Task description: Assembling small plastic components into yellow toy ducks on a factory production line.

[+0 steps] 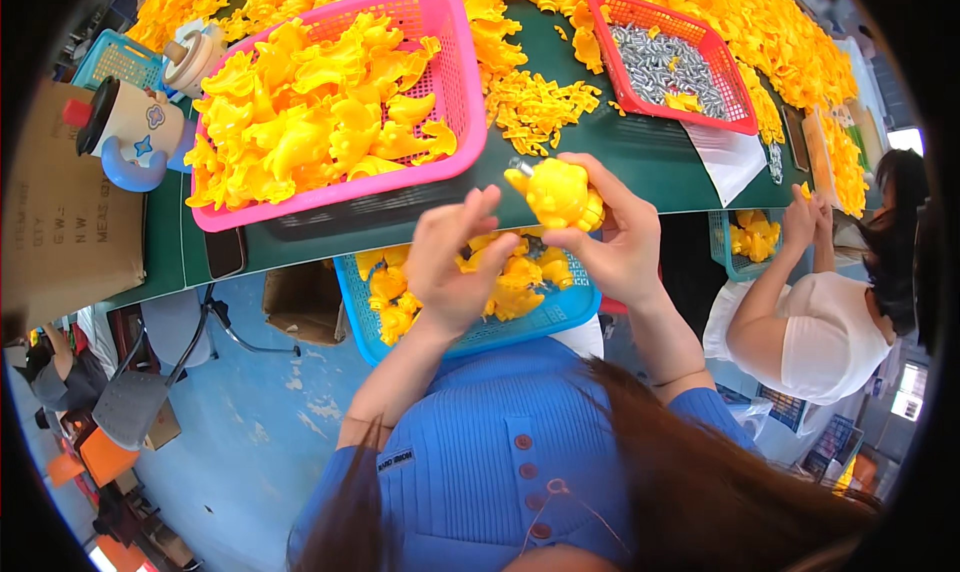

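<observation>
A round yellow plastic toy figure (pixel 562 194) is gripped between the thumb and fingers of my right hand (pixel 628 240), above the table's near edge. A small silvery cylinder (pixel 517 165) shows at the figure's upper left; I cannot tell how it is attached. My left hand (pixel 452 264) is raised to the left of the figure, apart from it, with thumb and fingers spread and nothing seen in it. Below both hands is a blue basket (pixel 585 309) of yellow figures (pixel 520 290), partly hidden by them.
On the green table (pixel 540 47) stand a pink basket (pixel 472 92) of yellow shells and a red basket (pixel 610 52) of metal cylinders. Small yellow parts (pixel 540 110) lie between them. A mug (pixel 135 122) and phone (pixel 225 253) are left. A co-worker (pixel 800 332) sits right.
</observation>
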The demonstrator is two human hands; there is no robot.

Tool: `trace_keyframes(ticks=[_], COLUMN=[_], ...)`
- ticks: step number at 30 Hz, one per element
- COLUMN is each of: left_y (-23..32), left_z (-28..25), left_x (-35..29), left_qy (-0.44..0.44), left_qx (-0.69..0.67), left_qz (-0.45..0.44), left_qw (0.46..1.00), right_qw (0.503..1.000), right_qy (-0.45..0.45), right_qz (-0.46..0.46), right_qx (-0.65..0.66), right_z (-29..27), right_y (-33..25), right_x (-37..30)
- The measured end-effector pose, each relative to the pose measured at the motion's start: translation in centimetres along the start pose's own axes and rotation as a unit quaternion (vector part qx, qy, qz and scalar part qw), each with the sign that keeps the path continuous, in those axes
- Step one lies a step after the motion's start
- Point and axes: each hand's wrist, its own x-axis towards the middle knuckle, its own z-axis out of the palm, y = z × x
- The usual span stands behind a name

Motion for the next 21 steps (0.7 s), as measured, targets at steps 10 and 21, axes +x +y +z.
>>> trace_keyframes(ticks=[10,21], left_y=[-0.9,-0.2], left_z=[-1.1,-0.1], left_x=[0.8,1.2], left_qy=[-0.036,0.004], left_qx=[-0.367,-0.335], left_qz=[-0.189,-0.186], left_qw=[0.91,0.924], right_qw=[0.99,0.99], right_qy=[-0.125,-0.061], right_qz=[-0.067,-0.107], right_qx=[-0.027,0.064], right_z=[-0.4,1.1], right_y=[0.1,2.1], right_x=[0.3,0.5])
